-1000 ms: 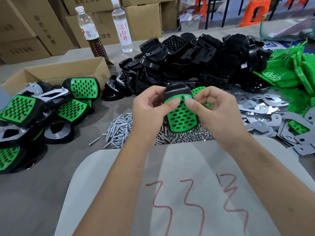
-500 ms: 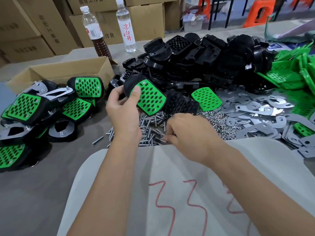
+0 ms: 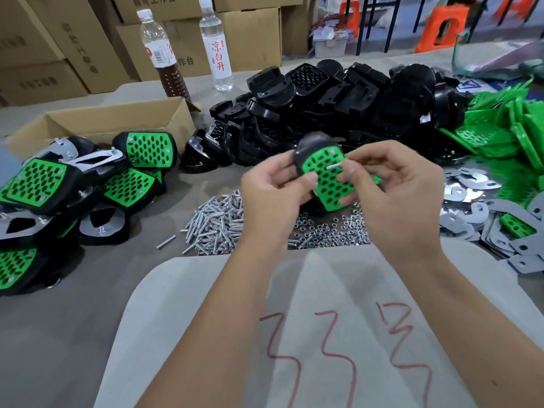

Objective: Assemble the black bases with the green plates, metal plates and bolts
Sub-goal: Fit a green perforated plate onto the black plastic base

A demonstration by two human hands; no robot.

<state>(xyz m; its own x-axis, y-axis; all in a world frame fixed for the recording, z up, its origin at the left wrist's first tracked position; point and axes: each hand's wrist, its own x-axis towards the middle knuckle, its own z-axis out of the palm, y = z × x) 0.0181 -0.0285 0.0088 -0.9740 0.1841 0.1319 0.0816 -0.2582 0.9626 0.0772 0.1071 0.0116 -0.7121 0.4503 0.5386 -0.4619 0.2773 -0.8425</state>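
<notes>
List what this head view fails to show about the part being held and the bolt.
- Black base: mostly hidden behind the green plate and the left hand.
- Bolt: its head is covered by the right hand fingertips.
- Bolt tip: too blurred to tell whether it has entered a hole.
- Plate's lower edge: hidden behind both hands.

Right hand (image 3: 394, 195), half a second ago down on the loose silver bolts on the table, is now raised and pinches one short silver bolt (image 3: 334, 166) at the perforated green plate (image 3: 329, 184). Left hand (image 3: 273, 192) has brought the plate-fitted black plastic base (image 3: 312, 142) back from the left to centre.
</notes>
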